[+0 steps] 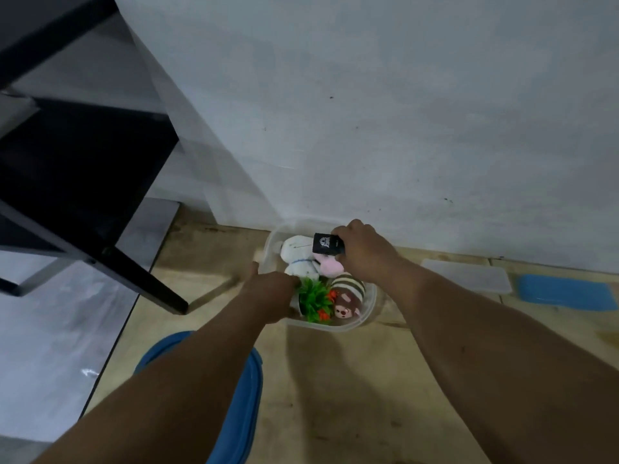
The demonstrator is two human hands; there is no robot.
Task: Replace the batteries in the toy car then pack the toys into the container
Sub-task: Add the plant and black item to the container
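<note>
Both forearms reach forward from the camera over a blue lid (pixel 234 396) on the wooden floor. Right hand (pixel 363 251) grips a small black boxy item (pixel 329 243), possibly the toy car, over the far end of the clear plastic container (pixel 368 308); its fingers curl round the item's right end. White markings show on its face, too small to read. It looks rigid and light, best held across its sides as now.

Left hand (pixel 271 291) presses against the container's left wall beside a green artificial plant (pixel 313 301); whether its fingers curl over the rim cannot be told. Inside lie a white plush (pixel 296 256), a pink plush (pixel 330 266) and a striped brown-faced plush (pixel 348 296), all soft and compressible. The thin container will probably flex.

Beyond, a translucent lid (pixel 469 274) and a second blue lid (pixel 569 293) lie by the wall; a black table frame (pixel 100 256) stands left.
</note>
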